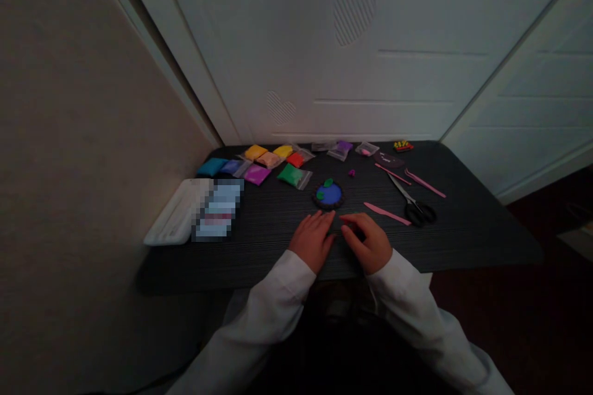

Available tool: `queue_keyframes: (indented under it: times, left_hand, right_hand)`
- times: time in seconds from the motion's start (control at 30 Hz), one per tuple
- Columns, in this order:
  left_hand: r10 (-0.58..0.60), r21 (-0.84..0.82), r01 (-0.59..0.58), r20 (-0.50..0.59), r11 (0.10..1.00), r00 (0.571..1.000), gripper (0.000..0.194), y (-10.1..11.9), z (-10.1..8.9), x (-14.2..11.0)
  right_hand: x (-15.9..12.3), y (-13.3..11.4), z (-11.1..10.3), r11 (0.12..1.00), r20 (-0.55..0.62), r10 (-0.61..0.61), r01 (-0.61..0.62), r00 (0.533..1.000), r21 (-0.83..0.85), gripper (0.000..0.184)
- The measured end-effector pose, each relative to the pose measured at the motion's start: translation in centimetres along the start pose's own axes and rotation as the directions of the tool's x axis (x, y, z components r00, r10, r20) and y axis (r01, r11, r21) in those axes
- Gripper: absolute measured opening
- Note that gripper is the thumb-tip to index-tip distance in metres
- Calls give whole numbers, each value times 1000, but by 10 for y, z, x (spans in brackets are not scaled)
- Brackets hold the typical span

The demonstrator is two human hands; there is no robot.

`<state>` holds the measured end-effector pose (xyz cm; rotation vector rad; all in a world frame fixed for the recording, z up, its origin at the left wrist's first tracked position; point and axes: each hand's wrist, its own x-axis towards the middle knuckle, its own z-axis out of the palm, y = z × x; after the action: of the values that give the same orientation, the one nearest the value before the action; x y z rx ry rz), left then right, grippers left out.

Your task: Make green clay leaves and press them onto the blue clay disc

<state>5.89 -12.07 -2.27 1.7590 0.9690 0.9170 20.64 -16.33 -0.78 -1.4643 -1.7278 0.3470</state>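
A round clay piece (pixel 328 195) lies on the dark table, with a blue middle, a dark brown braided-looking rim and two green leaf-like bits on it. My left hand (pixel 313 239) rests palm down just in front of it, fingers stretched out flat, with the fingertips close to the rim. Beside it, my right hand (pixel 368 241) is curled, thumb and forefinger tips brought close together. Whatever may be between those tips is too small to make out. A tiny purple clay bit (pixel 351 173) sits behind and to the right of the round piece.
Several bags of coloured clay, among them a green bag (pixel 291 175), line the back left. On the right lie a pink clay knife (pixel 386 213), black-handled scissors (pixel 417 210) and pink tweezers (pixel 425 183). A white tray (pixel 173 216) stands at the left, and a wall rises behind.
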Motion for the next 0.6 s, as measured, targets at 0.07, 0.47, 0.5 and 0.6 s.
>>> queue_keyframes:
  times: [0.07,0.47,0.5,0.6]
  left_hand:
    - [34,79,-34,2,996,999,44,-2,-5,-2]
    - [226,568,-230,80,790,971,28,-8,-20,-8]
    - [238,574,-235,71,784,969,27,-7,-20,-8]
    - [266,580,-243,47,778,963,23,-5,-20,-7]
  right_hand:
    - [0,2,-1,1000,15,-15,15,1000,-23,23]
    - [7,6,7,994,-66,-55,48,996,-97,27]
    - [9,7,7,993,-76,-59,51,995,-108,27]
    - [15,10,7,988,-91,-83,70,992,-137,27]
